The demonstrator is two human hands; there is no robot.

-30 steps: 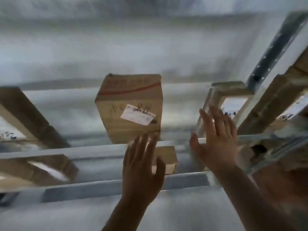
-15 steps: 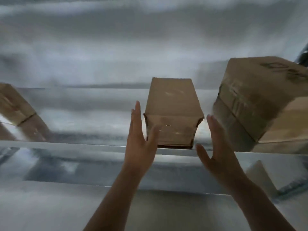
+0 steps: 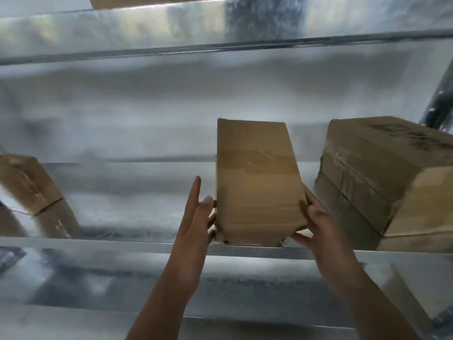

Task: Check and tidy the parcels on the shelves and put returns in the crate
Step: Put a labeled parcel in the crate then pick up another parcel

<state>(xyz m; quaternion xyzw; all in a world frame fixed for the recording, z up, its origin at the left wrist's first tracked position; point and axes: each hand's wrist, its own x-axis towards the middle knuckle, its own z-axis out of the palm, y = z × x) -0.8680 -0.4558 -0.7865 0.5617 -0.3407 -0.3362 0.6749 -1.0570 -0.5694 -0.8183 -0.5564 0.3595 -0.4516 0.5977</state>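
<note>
At the front edge of the metal shelf [image 3: 147, 244], a small cardboard parcel [image 3: 257, 182] is held between two hands, its near end tipped at the lip so that a plain taped face is turned towards the camera. The left hand [image 3: 198, 217] is laid against the parcel's left side, fingers straight and extended, thumb touching the cardboard. The right hand [image 3: 316, 222] is pressed to the lower right corner, fingers only slightly bent, thumb tucked under the near edge; nothing is wrapped fully by either hand.

Just to the right, a larger taped box [image 3: 382, 175] is seen, near but apart from the parcel. Well to the left, another box [image 3: 29, 182] is partly cut off by the frame. An upper shelf [image 3: 220, 33] is visible above. No crate is in view.

The checking step appears to be in hand: no label is shown on the visible face. The next move is judged to call for a firmer two-sided grip, so the parcel can be turned without slipping off the lip or knocking the neighbouring box.
</note>
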